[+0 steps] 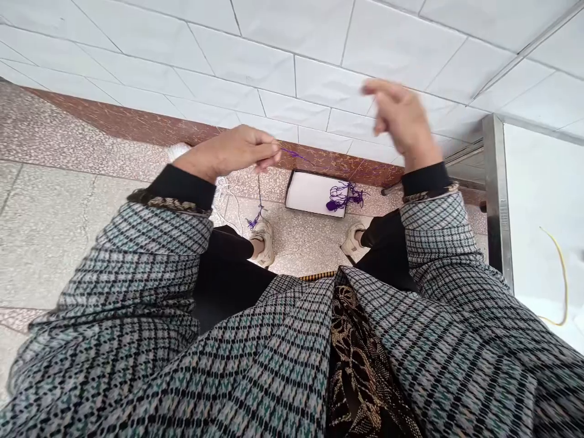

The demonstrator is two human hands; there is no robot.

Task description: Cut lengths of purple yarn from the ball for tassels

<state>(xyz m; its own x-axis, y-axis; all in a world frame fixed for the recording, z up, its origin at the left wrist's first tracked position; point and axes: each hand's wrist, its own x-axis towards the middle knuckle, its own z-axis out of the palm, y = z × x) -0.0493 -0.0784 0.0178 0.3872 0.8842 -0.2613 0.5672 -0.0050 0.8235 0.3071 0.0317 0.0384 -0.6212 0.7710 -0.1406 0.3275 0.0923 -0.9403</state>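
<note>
Pinching a length of purple thread, the left hand sits at about eleven o'clock, its thumb and fingertips closed together on the strand. From those fingertips the thin thread runs off toward twelve o'clock, and a second strand drops almost straight down to a small purple tuft lying on the floor just beside the left shoe. The right hand, up at one o'clock, is blurred, with its fingers curled and its thumb out of clear sight, so I cannot tell whether it holds a strand or is empty.

Straight ahead at twelve o'clock, a white box lies on the speckled floor between the feet, and a loose purple tangle of kinked loops sits on its right end. Some white string lies in loops under the left wrist, and a white bundle shows just behind that hand. Checked sleeves with black cuffs cover both arms. A brown skirting band runs along the foot of the white tiled wall, and a steel post stands at two o'clock. A yellow cord lies against a white panel beyond it.
</note>
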